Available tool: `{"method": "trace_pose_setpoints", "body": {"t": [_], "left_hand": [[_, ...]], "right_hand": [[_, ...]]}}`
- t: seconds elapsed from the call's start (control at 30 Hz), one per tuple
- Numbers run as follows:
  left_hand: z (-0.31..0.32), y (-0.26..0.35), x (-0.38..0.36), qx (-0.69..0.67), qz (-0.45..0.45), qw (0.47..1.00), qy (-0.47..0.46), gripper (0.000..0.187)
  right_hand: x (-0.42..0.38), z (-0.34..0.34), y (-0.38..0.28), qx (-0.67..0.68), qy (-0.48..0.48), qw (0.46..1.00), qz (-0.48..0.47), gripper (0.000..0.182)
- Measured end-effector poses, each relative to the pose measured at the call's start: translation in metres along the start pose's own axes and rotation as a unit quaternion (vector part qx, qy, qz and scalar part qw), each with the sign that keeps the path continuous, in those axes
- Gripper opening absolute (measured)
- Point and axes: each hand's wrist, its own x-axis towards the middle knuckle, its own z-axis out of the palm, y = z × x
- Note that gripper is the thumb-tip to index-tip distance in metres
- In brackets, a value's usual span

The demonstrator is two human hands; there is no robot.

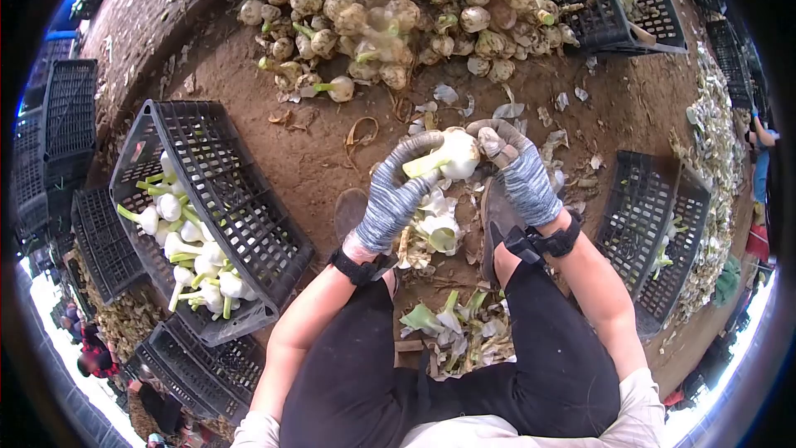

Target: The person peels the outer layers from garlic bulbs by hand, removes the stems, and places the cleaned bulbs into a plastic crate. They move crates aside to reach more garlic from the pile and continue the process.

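A white garlic bulb [458,157] with a short green stem is held up between my two gloved hands, above the ground in front of my knees. My left hand [396,193] is closed round its stem side, fingers over the top and thumb below. On the root side, my right hand [521,171] has curled fingers and thumb pressed at the bulb's edge; any peel between them is too small to make out. Both gloves are grey and dirty at the fingertips. Below lie peeled garlic skins [439,232] between my shoes.
A heap of unpeeled, soil-covered garlic [390,12] lies ahead. At left, a tilted black crate [249,199] holds cleaned white bulbs [195,253]. Another black crate [634,207] stands at right, and one [580,0] lies by the heap. Cut stems and leaves [460,332] lie between my legs.
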Motion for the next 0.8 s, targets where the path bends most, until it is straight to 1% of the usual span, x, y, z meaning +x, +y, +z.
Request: {"method": "trace_pose_setpoints", "body": {"t": [0.03,0.07,0.1,0.13,0.17,0.2,0.23,0.27,0.3,0.33,0.37,0.4,0.43,0.5,0.53,0.57,0.6,0.63,0.7,0.73,0.77,0.8], "left_hand": [[0.002,0.003,-0.003,0.015,-0.028,0.999,-0.001,0.053],[0.005,-0.003,-0.003,-0.007,0.022,1.000,0.002,0.047],[0.005,-0.004,-0.002,-0.007,0.021,1.000,0.002,0.047],[0.004,-0.005,-0.001,0.057,0.043,0.997,0.006,0.048],[0.004,-0.006,0.000,0.122,0.064,0.990,0.009,0.048],[0.003,-0.006,0.002,0.141,0.088,0.986,0.012,0.044],[0.004,-0.005,0.001,0.141,0.087,0.986,0.013,0.044],[0.004,-0.002,-0.002,0.168,0.082,0.982,0.022,0.041],[0.005,0.001,-0.003,0.194,0.076,0.978,0.031,0.038],[0.005,0.001,-0.002,0.194,0.076,0.978,0.031,0.038],[0.005,0.001,-0.002,0.161,0.057,0.985,0.040,0.035],[0.005,0.001,-0.002,0.127,0.038,0.990,0.050,0.031],[0.006,0.002,-0.002,0.126,0.039,0.990,0.050,0.031],[0.007,0.004,-0.002,0.180,0.067,0.978,0.077,0.029],[0.006,0.003,-0.002,0.180,0.068,0.978,0.077,0.029],[0.003,-0.001,-0.002,0.196,0.098,0.973,0.071,0.029],[0.002,-0.002,-0.002,0.211,0.128,0.967,0.064,0.028],[0.001,-0.001,-0.002,0.211,0.128,0.967,0.065,0.028],[-0.001,0.003,0.000,0.077,0.055,0.992,0.081,0.028],[-0.003,0.008,0.000,0.021,0.022,0.997,0.071,0.032],[-0.005,0.009,0.000,0.021,0.023,0.997,0.070,0.032],[-0.008,0.009,-0.001,-0.024,-0.010,0.999,0.041,0.033]], "right_hand": [[-0.001,0.001,-0.002,0.015,0.013,1.000,0.015,0.028],[-0.002,0.003,-0.004,0.015,0.013,1.000,0.016,0.028],[-0.003,0.006,-0.006,-0.032,0.021,0.999,0.006,0.029],[-0.004,0.007,-0.006,-0.079,0.030,0.996,-0.003,0.032],[-0.003,0.006,-0.002,-0.079,0.030,0.996,-0.003,0.032],[-0.001,0.005,0.002,-0.107,0.016,0.994,-0.024,0.033],[0.000,0.004,0.004,-0.136,0.001,0.990,-0.045,0.035],[-0.003,-0.002,-0.002,-0.066,-0.018,0.997,0.021,0.031],[-0.004,-0.004,-0.008,-0.066,-0.018,0.997,0.021,0.031],[-0.004,-0.007,-0.013,-0.049,-0.038,0.997,0.046,0.031],[-0.004,-0.008,-0.015,-0.033,-0.059,0.995,0.071,0.031],[-0.006,-0.008,-0.016,-0.016,-0.050,0.996,0.072,0.030],[-0.006,-0.008,-0.015,-0.017,-0.050,0.996,0.071,0.030],[-0.007,-0.004,-0.011,-0.001,-0.016,0.997,0.073,0.026],[-0.009,0.004,-0.012,-0.018,-0.020,0.999,0.035,0.022],[-0.010,0.007,-0.009,-0.019,-0.020,0.999,0.034,0.022],[-0.010,0.008,-0.005,-0.117,-0.008,0.992,-0.041,0.021],[-0.010,0.008,-0.003,-0.213,0.005,0.970,-0.116,0.020],[-0.006,0.003,-0.003,-0.231,0.023,0.967,-0.105,0.021],[0.003,-0.010,0.004,-0.264,0.062,0.955,-0.116,0.020],[0.012,-0.025,0.013,-0.297,0.101,0.941,-0.129,0.018],[0.017,-0.042,0.023,-0.364,0.092,0.920,-0.111,0.018]]}}
